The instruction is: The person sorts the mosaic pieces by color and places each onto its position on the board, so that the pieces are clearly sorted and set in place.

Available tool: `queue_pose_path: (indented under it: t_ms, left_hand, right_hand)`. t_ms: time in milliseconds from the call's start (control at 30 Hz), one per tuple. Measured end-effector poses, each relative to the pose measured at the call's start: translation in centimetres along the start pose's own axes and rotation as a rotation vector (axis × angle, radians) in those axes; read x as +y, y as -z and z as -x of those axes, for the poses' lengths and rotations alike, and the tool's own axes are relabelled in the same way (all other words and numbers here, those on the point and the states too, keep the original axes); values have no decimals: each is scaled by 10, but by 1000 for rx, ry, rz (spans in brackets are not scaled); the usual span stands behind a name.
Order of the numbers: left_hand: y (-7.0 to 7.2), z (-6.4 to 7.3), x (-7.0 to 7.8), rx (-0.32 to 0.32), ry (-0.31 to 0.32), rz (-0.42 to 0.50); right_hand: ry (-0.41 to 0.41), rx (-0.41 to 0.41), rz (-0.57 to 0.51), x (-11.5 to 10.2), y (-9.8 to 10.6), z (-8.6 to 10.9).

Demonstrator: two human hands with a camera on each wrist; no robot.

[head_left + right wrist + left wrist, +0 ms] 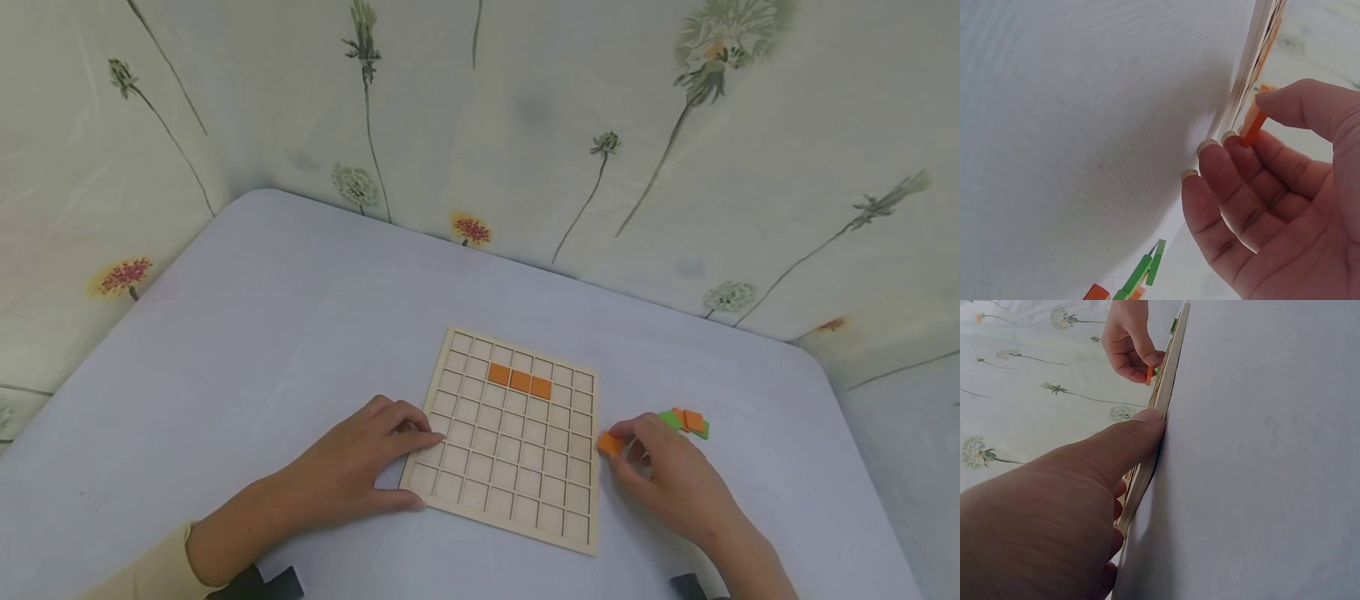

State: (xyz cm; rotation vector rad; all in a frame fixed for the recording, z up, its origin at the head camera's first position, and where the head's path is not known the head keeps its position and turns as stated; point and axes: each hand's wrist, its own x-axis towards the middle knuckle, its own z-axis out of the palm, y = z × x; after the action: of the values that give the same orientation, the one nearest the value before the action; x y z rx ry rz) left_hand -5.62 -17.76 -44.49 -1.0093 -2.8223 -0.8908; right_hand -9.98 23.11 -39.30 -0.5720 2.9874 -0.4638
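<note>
A pale wooden grid board (504, 454) lies on the table, with three orange tiles (521, 381) side by side in one of its far rows. My left hand (348, 462) holds the board's near left corner, the thumb against the edge and bent fingers along the left side. Just off the right edge, my right hand (671, 479) pinches an orange tile (1252, 128) between thumb and fingers. In the right wrist view that tile stands tilted on edge, its other fingers loosely curved below. Beyond the right hand lies a small pile of green and orange tiles (694, 422).
A white cloth covers the table (300, 333). Behind it and along its sides hangs a flower-printed curtain (540, 100). Dark wrist straps (258, 583) show at the lower edge of the head view.
</note>
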Motion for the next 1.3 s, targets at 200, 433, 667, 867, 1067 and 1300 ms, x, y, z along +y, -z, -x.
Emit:
queue_pose_path:
  t_ms: [200,433,667,867,1067,1300]
  left_hand:
    - [0,0,0,5,-8,4]
    - [0,0,0,1,-5,5]
    - [2,0,1,-7,2,16]
    - [2,0,1,-5,6,17]
    - [2,0,2,-13,20,24]
    - [3,-1,2,-11,13,30]
  right_hand:
    - [-8,-19,11,-4,1,-3]
    - [13,-15,27,-7,2,-6]
    - [34,-11,31,-9,2,-11]
    - [59,-3,26,-14,2,-15]
    - [73,-4,46,-18,2,-19]
    - [110,10,69,-22,1,-26]
